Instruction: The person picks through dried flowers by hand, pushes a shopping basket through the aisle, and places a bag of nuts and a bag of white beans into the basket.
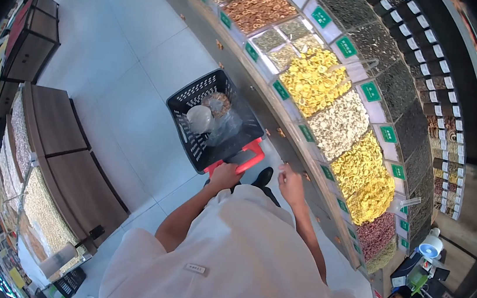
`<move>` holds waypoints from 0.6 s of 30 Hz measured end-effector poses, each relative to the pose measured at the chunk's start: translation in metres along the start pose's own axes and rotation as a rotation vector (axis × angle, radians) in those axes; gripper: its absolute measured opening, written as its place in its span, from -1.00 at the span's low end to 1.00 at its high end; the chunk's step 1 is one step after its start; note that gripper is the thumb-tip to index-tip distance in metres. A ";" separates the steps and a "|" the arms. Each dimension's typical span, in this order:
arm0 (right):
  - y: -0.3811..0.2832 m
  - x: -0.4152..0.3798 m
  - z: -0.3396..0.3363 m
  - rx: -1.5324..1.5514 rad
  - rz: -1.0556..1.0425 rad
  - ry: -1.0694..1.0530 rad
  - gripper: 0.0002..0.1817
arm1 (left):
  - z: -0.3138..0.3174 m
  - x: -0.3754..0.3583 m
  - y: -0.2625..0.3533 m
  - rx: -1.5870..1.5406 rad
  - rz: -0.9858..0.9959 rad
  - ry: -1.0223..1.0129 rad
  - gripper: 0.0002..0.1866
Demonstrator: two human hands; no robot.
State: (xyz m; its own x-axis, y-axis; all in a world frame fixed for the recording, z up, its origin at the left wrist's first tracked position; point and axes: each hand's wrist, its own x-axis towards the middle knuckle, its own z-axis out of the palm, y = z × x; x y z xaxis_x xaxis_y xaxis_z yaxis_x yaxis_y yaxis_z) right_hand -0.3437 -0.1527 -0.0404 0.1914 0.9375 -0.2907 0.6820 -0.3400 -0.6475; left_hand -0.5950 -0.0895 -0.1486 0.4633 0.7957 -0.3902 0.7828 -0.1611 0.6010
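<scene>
My left hand is wrapped round the red handle of a black shopping basket. Inside the basket lie a clear plastic bag of brownish pieces and a whitish rounded bundle, with loose clear plastic film beside them. What the bundle holds I cannot make out. My right hand hangs apart from the basket, near the wooden edge of the display counter. Its fingers are loosely curled, and nothing shows in them.
Along the right, counter bins hold yellow dried slices, pale pieces and dark dried goods, with green labels. Brown wooden bins of pale goods stand at left. Grey tiled floor runs between. A small fan stands lower right.
</scene>
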 end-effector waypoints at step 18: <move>-0.103 0.127 0.100 -0.229 -0.347 -0.219 -0.46 | -0.093 0.062 -0.036 -0.066 -0.021 0.217 -0.73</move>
State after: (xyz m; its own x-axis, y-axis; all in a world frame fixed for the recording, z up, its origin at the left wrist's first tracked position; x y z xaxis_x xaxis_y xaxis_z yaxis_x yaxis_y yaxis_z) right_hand -0.4597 -0.0066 -0.0809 -0.2121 0.9466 -0.2427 0.8224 0.0387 -0.5676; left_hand -0.6331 0.0195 -0.1297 0.3414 0.9064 -0.2486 0.7593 -0.1101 0.6414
